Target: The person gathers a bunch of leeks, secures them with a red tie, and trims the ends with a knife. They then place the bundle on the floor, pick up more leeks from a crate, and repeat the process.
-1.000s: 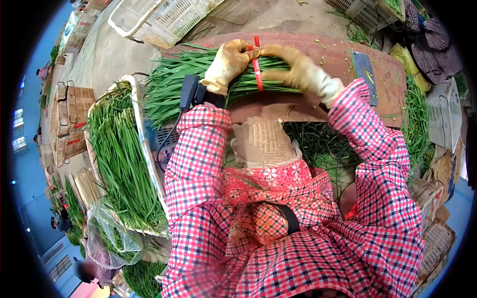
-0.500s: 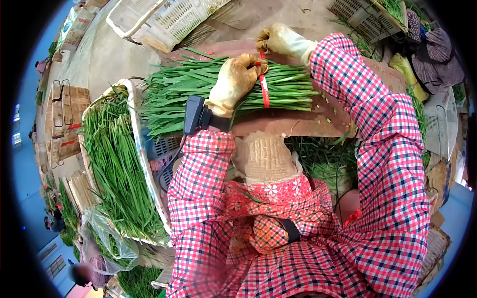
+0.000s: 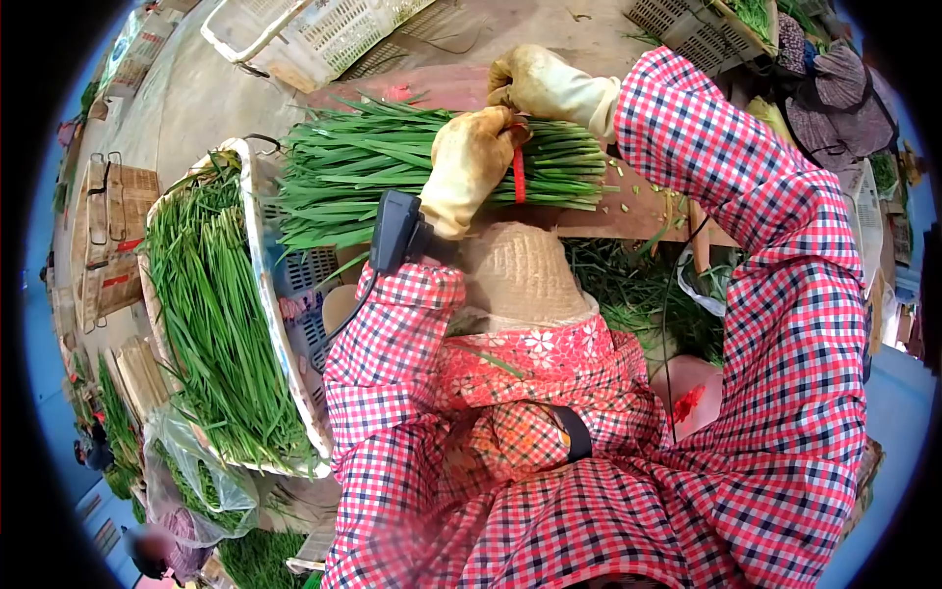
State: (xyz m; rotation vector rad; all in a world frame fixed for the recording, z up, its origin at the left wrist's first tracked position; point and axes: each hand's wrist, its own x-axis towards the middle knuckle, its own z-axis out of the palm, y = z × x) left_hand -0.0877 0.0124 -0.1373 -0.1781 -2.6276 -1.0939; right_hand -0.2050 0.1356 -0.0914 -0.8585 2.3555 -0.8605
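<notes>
A bundle of long green garlic chives (image 3: 363,172) lies crosswise on a reddish-brown board (image 3: 432,88), cut stems to the right. A strip of red tape (image 3: 519,175) circles it near the stems. My left hand (image 3: 469,165), in a stained pale glove, rests on top of the bundle, its fingers closed on the tape. Just beyond it, my right hand (image 3: 540,86), gloved too, is curled shut at the far side of the bundle, close to the left fingertips. The tape end inside the right fingers is hidden now.
A white crate (image 3: 280,324) heaped with loose chives stands at the left. Pale plastic crates (image 3: 324,39) sit beyond the board. Cut stem bits lie on its right part, and greens (image 3: 628,285) are below its near edge. Another person (image 3: 834,98) is at the upper right.
My right hand has moved left and closer to my left hand, and the tape stretch between its fingers and the bundle is no longer visible. My left hand stays on the bundle.
</notes>
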